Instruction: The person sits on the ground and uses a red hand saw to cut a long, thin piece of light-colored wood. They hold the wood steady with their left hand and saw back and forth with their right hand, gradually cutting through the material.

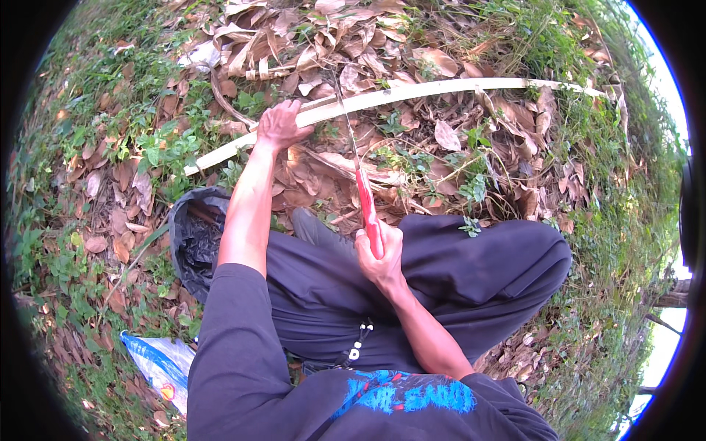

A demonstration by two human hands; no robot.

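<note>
Scanning from the left, I find a dark bag (193, 253) beside the leg, then the left hand (282, 126) closed over a pale strip (441, 86) that arcs across the leaf litter (316, 55). Just right of it, the blade of the red-handled saw (370, 213) crosses the strip; the right hand (382, 256) is wrapped firmly around the handle. I judge the cut unfinished: the strip looks whole at the crossing, so severing remains, though I can't tell any depth.
</note>
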